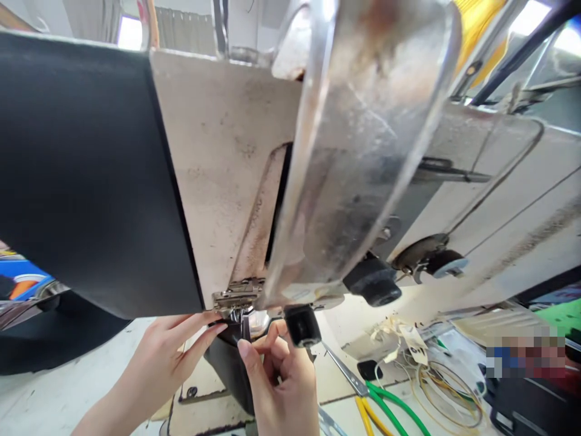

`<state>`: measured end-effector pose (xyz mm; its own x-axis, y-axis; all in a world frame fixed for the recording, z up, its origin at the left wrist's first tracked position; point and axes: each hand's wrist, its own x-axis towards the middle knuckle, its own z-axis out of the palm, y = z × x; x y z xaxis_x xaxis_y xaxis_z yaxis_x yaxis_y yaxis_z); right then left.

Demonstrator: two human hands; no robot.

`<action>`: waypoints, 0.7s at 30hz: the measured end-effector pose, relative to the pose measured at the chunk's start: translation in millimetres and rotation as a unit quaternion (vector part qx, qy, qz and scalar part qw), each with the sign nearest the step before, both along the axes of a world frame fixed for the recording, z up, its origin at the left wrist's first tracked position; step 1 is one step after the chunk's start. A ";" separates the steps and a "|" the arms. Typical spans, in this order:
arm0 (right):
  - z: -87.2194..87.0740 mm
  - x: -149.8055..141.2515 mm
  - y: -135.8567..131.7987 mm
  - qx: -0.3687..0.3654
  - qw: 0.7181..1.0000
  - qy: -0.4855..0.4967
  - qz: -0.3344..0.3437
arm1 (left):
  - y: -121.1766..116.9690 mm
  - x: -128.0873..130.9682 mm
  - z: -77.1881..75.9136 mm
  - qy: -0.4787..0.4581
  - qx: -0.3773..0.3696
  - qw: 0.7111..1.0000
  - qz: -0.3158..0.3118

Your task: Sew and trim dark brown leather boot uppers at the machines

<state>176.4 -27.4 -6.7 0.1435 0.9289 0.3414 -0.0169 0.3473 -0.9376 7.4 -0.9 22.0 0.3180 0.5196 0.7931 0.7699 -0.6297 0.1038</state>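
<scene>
Just below the sewing machine's presser foot [236, 315], a piece of black material [229, 363] hangs down, with the look of leather. My left hand [158, 348] reaches in from the left, thumb and fingertips closed on the material's upper edge beside the foot. On the other side, my right hand [284, 375] pinches the edge just in front of the foot, its other fingers curled. The needle point is too small to make out. The large pale machine head [213, 157] fills the upper view and hides what lies behind.
A metal guard [358, 145] and black knobs [374, 281] jut out close above my right hand. Scissors with a green handle [394, 406] lie on the right, beside a yellow handle [365, 418] and tangled cords [449, 393]. A dark curved panel [82, 181] stands at left.
</scene>
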 end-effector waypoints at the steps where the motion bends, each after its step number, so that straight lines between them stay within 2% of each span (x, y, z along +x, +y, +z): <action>1: 2.8 1.3 1.0 -0.001 1.000 -0.010 0.001 | 0.6 -1.6 -1.2 -0.003 -0.004 1.000 0.002; 5: 11.7 7.7 9.8 0.015 0.989 -0.141 -0.038 | 10.7 -16.8 -13.6 -0.002 -0.018 1.000 0.022; 9: 16.0 9.1 11.4 0.117 0.933 -0.325 -0.104 | 35.8 -30.3 -25.6 0.014 -0.040 0.999 0.015; 11: 20.0 11.7 1.8 0.154 0.904 -0.379 -0.120 | 47.0 -29.3 -26.4 0.009 -0.057 0.998 0.005; 12: 22.9 15.7 -4.7 0.164 0.900 -0.384 -0.125 | 50.6 -27.1 -25.4 0.003 -0.068 0.998 0.000; 14: 29.7 31.5 -15.2 0.167 0.914 -0.345 -0.137 | 53.9 -21.7 -21.4 -0.013 -0.097 0.995 -0.003; 17: 35.8 70.3 -5.7 0.088 0.964 -0.203 -0.149 | 55.1 -14.2 -13.0 -0.044 -0.139 0.989 -0.001; 18: 34.9 83.7 6.4 0.043 0.981 -0.142 -0.128 | 56.5 -11.9 -10.2 -0.058 -0.149 0.987 -0.001; 19: 32.1 95.6 22.1 0.011 0.994 -0.074 -0.075 | 58.5 -9.7 -7.6 -0.075 -0.155 0.985 0.001; 20: 27.8 105.2 40.1 -0.011 1.000 -0.014 0.001 | 60.8 -7.7 -5.1 -0.095 -0.157 0.983 0.002; 21: 22.6 112.1 58.9 -0.018 0.999 -0.005 0.043 | 62.7 -6.0 -2.9 -0.117 -0.156 0.981 0.005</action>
